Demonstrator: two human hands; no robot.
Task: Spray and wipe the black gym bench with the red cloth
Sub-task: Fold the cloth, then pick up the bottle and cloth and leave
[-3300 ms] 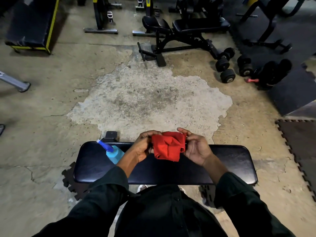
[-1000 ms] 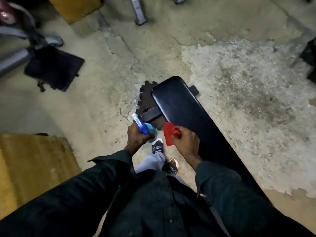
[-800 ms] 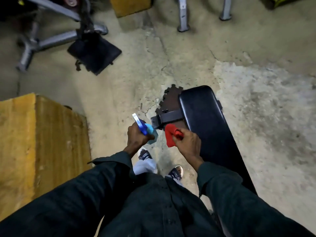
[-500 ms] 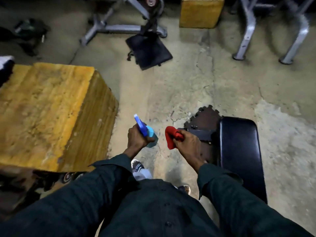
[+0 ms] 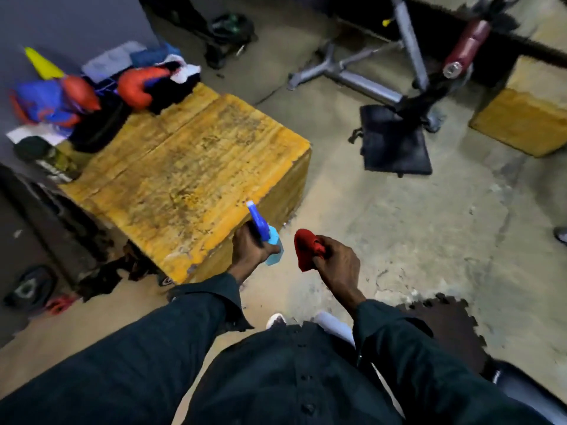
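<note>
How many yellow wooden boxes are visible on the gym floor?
2. The large yellow box sits left of centre, ahead of the left hand; a second box sits at the right edge, cut off. Others may lie outside the frame.

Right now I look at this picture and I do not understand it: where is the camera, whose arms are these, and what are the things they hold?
There is no machine here. The camera sits on a person's head and looks forward and down, so you see that person's own two arms in dark sleeves, reaching out from the bottom of the picture.

The left hand holds a blue spray bottle, nozzle pointing up and away. The right hand holds a bunched red cloth. Both are in the air, touching nothing else.

Below them is a worn concrete floor. To the left stands a big yellow wooden box, with boxing gloves and clothes at its far end. The black bench to be cleaned shows only at the bottom right corner.
</note>
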